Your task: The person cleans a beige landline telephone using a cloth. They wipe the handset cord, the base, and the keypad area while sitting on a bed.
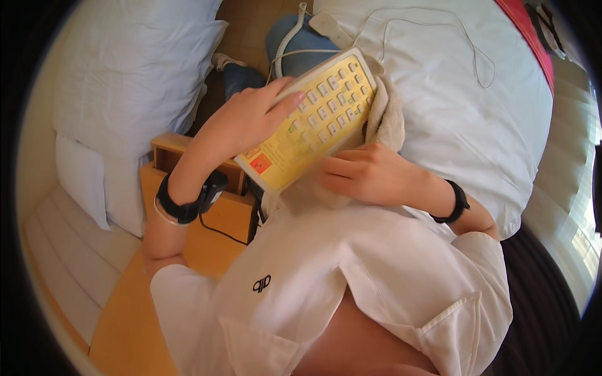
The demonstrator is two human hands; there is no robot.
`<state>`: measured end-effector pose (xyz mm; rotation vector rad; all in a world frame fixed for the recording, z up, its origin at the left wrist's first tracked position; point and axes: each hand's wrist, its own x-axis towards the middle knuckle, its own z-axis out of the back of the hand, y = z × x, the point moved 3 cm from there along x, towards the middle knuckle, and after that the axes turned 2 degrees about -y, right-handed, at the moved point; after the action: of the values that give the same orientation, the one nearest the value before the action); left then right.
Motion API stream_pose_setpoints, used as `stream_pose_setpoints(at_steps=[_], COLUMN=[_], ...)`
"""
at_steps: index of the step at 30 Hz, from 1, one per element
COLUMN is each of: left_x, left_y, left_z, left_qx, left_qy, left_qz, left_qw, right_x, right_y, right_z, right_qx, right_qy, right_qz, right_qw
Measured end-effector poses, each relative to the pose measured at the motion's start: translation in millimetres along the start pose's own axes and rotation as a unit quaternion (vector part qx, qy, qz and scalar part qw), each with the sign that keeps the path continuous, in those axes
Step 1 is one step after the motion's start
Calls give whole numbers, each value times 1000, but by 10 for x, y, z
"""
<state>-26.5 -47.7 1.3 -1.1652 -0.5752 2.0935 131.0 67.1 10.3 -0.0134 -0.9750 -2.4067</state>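
Observation:
A desk telephone point(295, 147) with a yellow faceplate and rows of pale buttons is tilted in front of my chest. My left hand point(254, 119) grips its left edge, the thumb lying over the face. Against its right side bunches a beige cloth point(390, 116). My right hand point(370, 172) is closed on the cloth beside the phone's lower right edge, and its fingertips are partly hidden. A pale handset point(329, 28) lies beyond the phone at the bed's edge, partly covered by it. Near the handset hangs a white coiled cord point(288, 41).
A white-sheeted bed point(464, 144) with a thin cable point(467, 31) on it fills the right. White pillows point(132, 69) are stacked at the left. A wooden nightstand point(213, 219) stands at my left side. My blue-clad leg point(291, 50) shows beyond the phone.

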Motion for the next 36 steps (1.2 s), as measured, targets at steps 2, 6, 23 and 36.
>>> stream_pose_setpoints(at_steps=[2, 6, 23, 36], left_x=[-11, -22, -76, -24], left_y=[-31, 55, 66, 35], left_z=[5, 6, 28, 57], left_qx=[8, -13, 5, -10], left_qy=[-5, -27, -78, -67], left_qz=[3, -14, 8, 11], left_qw=[1000, 999, 997, 998], right_x=[-57, -58, 352, 212], right_y=[-44, -170, -318, -253], right_z=[241, 457, -107, -91], right_qx=[36, 164, -22, 9], right_qy=[1, -25, -108, -54], right_qz=[-34, -112, -276, -273], right_qw=[999, 980, 955, 960])
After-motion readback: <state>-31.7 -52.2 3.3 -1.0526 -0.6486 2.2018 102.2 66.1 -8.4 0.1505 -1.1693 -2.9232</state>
